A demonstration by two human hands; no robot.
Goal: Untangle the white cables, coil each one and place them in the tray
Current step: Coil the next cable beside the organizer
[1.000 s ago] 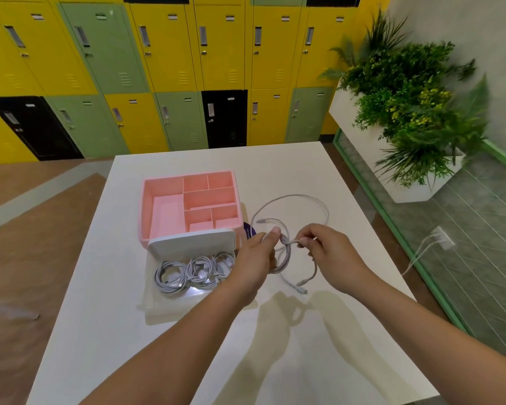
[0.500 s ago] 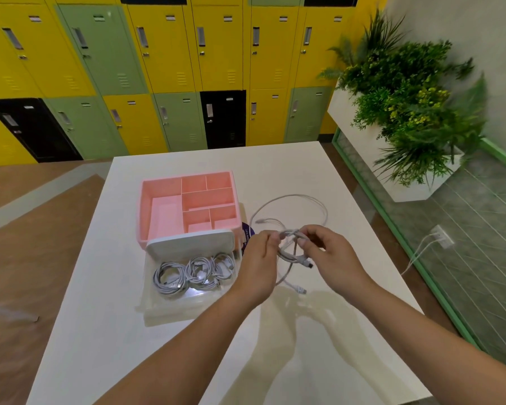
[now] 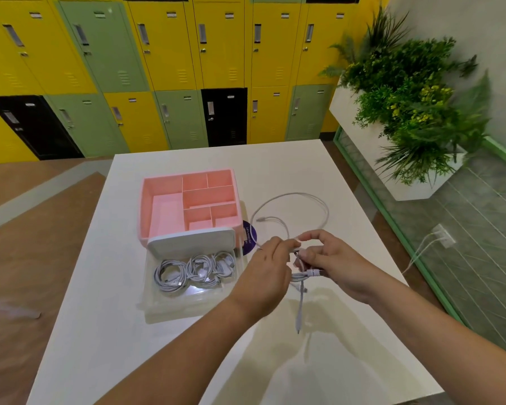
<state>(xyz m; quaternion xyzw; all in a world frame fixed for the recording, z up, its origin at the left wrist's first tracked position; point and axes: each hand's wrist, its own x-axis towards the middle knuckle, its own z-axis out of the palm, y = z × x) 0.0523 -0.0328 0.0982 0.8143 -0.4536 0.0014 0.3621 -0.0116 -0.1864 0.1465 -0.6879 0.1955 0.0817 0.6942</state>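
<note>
A white cable (image 3: 292, 197) lies partly looped on the white table (image 3: 275, 165), to the right of the trays. My left hand (image 3: 266, 267) and my right hand (image 3: 333, 264) meet above the table and both pinch a bunched part of this cable. One plug end (image 3: 300, 317) hangs down below my hands. A clear tray (image 3: 187, 299) near the table's middle holds three coiled white cables (image 3: 193, 270). Its white lid (image 3: 192, 241) leans at its far side.
A pink compartment tray (image 3: 161, 211) stands behind the clear tray. A purple round sticker (image 3: 250, 235) shows beside it. Yellow, green and black lockers (image 3: 158, 68) line the back wall. A planter with green plants (image 3: 415, 112) stands at the right, past the table edge.
My hands have drawn closer together and wound more cable between them. The hanging plug end now dangles lower, and the loop on the table has shifted a little.
</note>
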